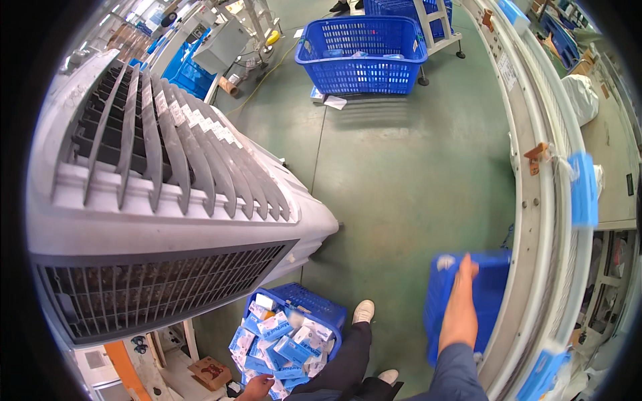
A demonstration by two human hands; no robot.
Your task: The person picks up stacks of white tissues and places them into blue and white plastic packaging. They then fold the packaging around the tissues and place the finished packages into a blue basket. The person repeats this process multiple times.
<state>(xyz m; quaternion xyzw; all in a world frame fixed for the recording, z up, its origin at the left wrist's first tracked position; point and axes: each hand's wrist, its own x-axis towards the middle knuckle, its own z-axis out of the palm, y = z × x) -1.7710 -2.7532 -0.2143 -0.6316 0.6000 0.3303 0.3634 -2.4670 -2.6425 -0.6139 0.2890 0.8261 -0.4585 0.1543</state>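
Workshop floor, seen from above: at far left a large grey air cooler [160, 200] with slatted louvres on top and a dark grille on its front fills much of the view, standing on the green floor [408, 180]. Below its front edge, a small brown cardboard box [210, 371] lies near the bottom of the frame. Just right of that, a blue plastic basket [321, 309] sits on the floor, heaped with small blue-and-white packets [284, 337]. The person's left hand [257, 386] rests at the near edge of this heap, touching the packets; whether its fingers grip any cannot be told, as most of the hand is cut off by the frame's bottom edge. The person's dark trouser leg and white shoe [363, 311] stand against the basket's right side. Farther right, the right hand [466, 267], at the end of a bare forearm with a blue sleeve, grasps the top rim of a second blue basket [488, 287], blurred, held just beside the curved white rail of a conveyor frame [535, 220] running along the right side. Blue tags [583, 190] hang on that rail. At the far end of the floor, top centre, a third blue basket [364, 57] stands on a wheeled trolley, well apart from the person
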